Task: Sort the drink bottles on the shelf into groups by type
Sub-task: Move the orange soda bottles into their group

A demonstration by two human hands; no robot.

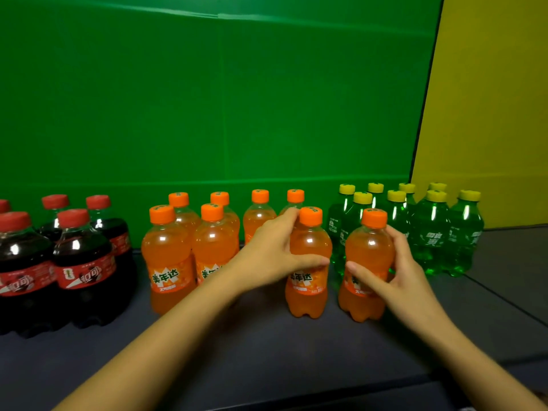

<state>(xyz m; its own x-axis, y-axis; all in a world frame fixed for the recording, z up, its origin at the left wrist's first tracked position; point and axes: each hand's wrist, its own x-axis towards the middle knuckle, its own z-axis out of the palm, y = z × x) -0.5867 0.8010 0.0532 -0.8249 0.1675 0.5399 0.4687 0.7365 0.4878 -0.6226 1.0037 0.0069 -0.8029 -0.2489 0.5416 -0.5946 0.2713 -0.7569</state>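
Two orange soda bottles stand upright at the front of the dark shelf (pixel 267 345). My left hand (pixel 267 256) grips the left one (pixel 310 295) round its middle. My right hand (pixel 394 271) grips the right one (pixel 367 250) from its right side. Behind and to the left stand several more orange bottles (pixel 169 256). Several dark cola bottles with red caps (pixel 83 262) are grouped at the far left. Several green bottles with yellow caps (pixel 433 232) are grouped at the right, just behind the bottle in my right hand.
A green backdrop (pixel 207 99) rises behind the shelf, and a yellow panel (pixel 489 114) stands at the right. A grey surface (pixel 510 262) continues to the right of the green bottles. The shelf's front edge runs below my forearms.
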